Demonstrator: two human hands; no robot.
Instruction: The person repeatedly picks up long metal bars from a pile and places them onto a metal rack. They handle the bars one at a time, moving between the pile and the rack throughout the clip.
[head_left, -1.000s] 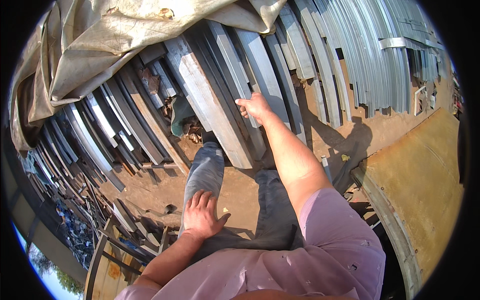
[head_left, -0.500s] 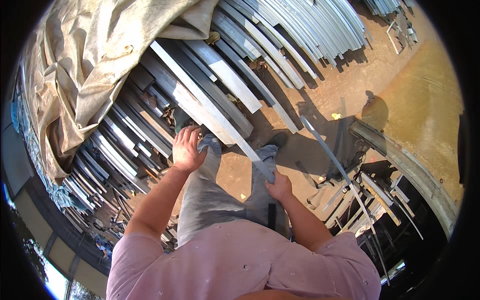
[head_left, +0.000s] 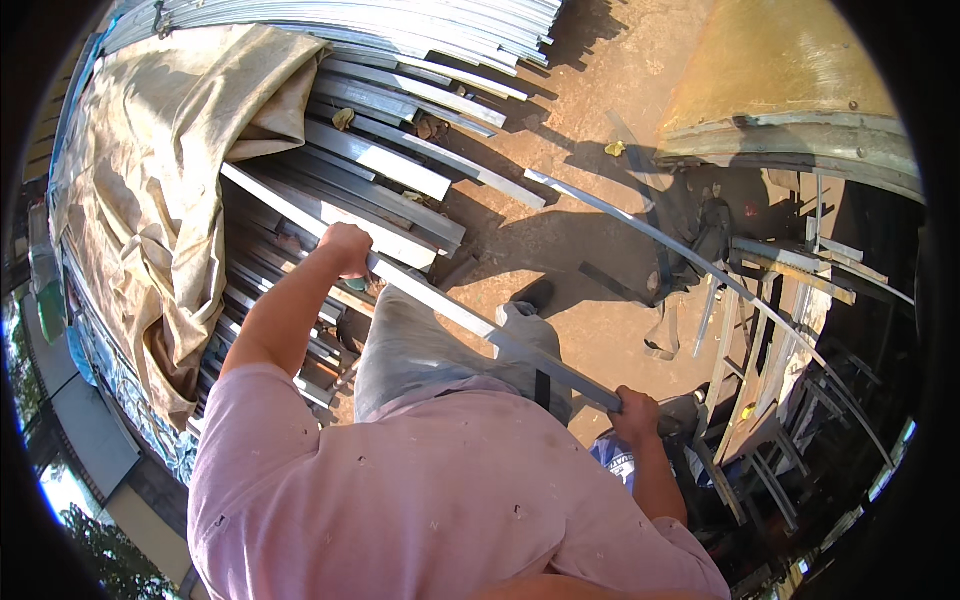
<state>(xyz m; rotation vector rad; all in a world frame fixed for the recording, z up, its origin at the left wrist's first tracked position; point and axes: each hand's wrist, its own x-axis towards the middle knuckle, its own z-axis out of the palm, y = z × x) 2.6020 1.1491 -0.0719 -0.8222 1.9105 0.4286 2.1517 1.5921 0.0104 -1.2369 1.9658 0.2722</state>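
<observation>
A long grey metal tube (head_left: 480, 325) runs slantwise across my legs, its far end still under the beige tarpaulin's edge. My right hand (head_left: 636, 415) is closed round its near end, out to the right of my body. My left hand (head_left: 347, 248) makes a fist over the same tube farther up, close to the pile; its fingertips are hidden. Under and beyond the left hand lie many metal bars and tubes (head_left: 390, 160), stacked side by side with their ends toward the bare ground.
The crumpled beige tarpaulin (head_left: 150, 150) covers the pile's left part. A second long thin bar (head_left: 640, 225) slants across the right side. Wooden and metal scraps (head_left: 770, 330) crowd the right, below a large yellowish sheet (head_left: 780, 70). Brown earth (head_left: 500, 235) lies around my feet.
My right hand has drawn the tube rightward and toward me. My left hand, earlier spread apart from the tube, has closed on it. The view has turned.
</observation>
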